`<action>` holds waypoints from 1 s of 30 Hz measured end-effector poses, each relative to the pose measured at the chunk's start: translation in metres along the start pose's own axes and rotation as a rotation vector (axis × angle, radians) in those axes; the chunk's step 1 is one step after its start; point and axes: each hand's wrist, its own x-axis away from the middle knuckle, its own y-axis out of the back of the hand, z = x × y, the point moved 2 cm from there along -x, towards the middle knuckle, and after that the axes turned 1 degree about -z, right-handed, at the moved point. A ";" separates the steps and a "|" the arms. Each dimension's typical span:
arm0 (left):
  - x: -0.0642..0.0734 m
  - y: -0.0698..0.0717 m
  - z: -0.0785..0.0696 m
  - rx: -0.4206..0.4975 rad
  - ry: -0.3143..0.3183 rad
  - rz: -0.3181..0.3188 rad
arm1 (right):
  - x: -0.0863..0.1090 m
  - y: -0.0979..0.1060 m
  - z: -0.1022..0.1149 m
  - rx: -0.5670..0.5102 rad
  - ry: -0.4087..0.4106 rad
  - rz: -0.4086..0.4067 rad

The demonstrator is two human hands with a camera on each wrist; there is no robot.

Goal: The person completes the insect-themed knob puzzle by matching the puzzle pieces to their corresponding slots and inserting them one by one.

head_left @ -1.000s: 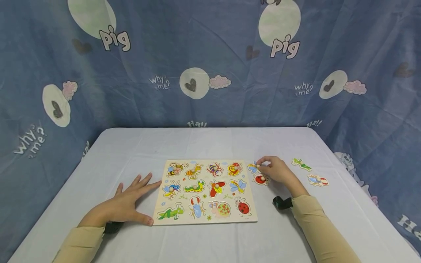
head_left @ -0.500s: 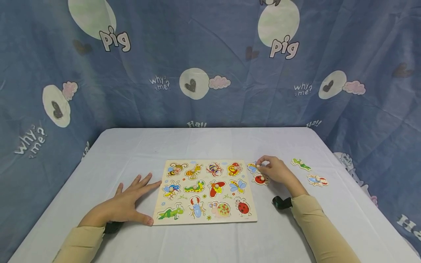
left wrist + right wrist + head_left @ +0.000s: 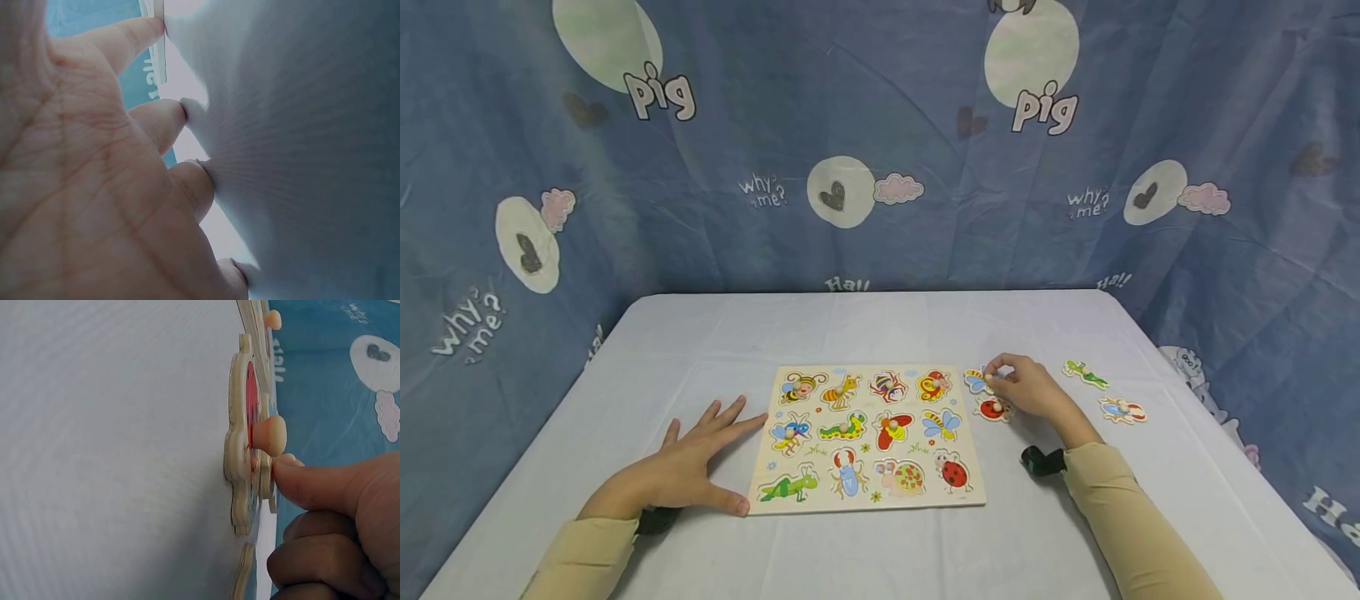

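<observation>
A wooden peg puzzle board with painted insects lies mid-table. My left hand lies spread on the table, thumb and index finger touching the board's left edge; in the left wrist view its fingertips press the white cloth. Just right of the board, my right hand pinches the knob of a blue-winged dragonfly puzzle piece, which is partly hidden by the fingers. Against it, on the near side, lies a ladybug piece, its knob standing free in the right wrist view.
Farther right lie a green grasshopper piece and a blue beetle piece. Several knobbed pieces sit in the board's upper rows. A white cloth covers the table, and a printed blue curtain hangs behind it.
</observation>
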 end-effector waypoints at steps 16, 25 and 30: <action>-0.001 0.000 0.000 -0.028 0.007 0.013 | 0.000 0.004 0.001 -0.026 -0.004 0.012; 0.000 0.000 0.000 -0.021 -0.006 0.010 | 0.001 0.004 0.005 -0.034 -0.006 0.029; 0.000 0.000 0.000 -0.018 -0.005 0.010 | 0.002 0.004 0.009 -0.028 0.008 0.032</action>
